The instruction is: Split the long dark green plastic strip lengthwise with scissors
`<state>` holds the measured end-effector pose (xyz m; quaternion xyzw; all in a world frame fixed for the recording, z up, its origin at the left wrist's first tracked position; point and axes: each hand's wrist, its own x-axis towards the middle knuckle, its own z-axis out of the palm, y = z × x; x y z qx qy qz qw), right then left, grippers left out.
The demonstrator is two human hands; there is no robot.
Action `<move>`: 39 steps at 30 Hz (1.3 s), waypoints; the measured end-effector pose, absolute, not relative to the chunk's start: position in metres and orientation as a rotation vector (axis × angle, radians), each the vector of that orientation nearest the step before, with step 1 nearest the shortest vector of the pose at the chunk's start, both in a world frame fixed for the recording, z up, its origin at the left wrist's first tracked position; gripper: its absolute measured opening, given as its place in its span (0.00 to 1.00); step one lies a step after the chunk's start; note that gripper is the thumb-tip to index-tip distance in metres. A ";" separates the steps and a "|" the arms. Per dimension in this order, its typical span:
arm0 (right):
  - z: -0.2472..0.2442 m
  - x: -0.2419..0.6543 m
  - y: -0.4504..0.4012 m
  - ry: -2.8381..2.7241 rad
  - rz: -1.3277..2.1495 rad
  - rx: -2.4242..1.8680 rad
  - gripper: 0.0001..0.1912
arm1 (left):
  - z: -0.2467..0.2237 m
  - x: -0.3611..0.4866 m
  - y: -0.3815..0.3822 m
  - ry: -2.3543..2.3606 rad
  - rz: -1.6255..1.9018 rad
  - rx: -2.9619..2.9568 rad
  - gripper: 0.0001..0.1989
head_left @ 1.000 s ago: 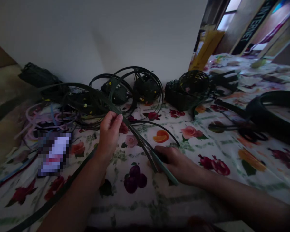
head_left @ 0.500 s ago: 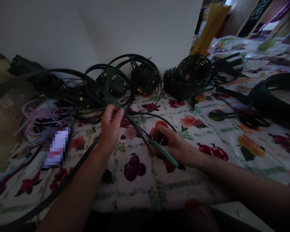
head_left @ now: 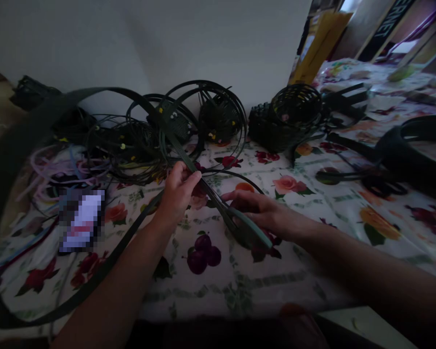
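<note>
1. Head view, left hand (head_left: 181,186): thumb pinched closed against the fingers, gripping a long flat dark green strip (head_left: 176,145), material apparently plastic.
2. Strip, location: above the fruit-and-flower-printed white tablecloth (head_left: 189,295), sweeping in a wide loop left of the left forearm; its near end lies between the hands.
3. Right hand (head_left: 269,213): partly curled, fingers around scissors with pale green handles (head_left: 252,228); blades point toward the left hand, along the strip. Their opening cannot be told.
4. Step in hand, by judgement: a lengthwise cut, dividing the strip into narrower lengths.
5. Next move, by judgement: calls for a steady left pinch just ahead of the blades, keeping the strip taut and the cut parallel to its edge.
6. Behind: dark round woven basket with yellow specks (head_left: 221,118); dark open-weave round basket (head_left: 296,104). At right: broad dark curved band (head_left: 396,145).
</note>
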<state>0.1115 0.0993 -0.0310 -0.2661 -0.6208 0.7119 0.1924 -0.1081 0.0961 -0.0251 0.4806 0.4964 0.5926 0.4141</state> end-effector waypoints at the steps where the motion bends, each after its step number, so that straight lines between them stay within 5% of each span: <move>1: -0.031 0.112 0.100 -1.684 2.053 -0.742 0.24 | -0.025 -0.108 0.096 1.253 1.496 1.194 0.09; 13: -0.034 0.110 0.104 -1.108 2.254 -0.808 0.15 | -0.028 -0.108 0.097 1.270 1.487 1.209 0.09; 39: -0.035 0.110 0.099 -1.213 2.283 -0.687 0.09 | -0.021 -0.104 0.088 1.154 1.492 1.462 0.08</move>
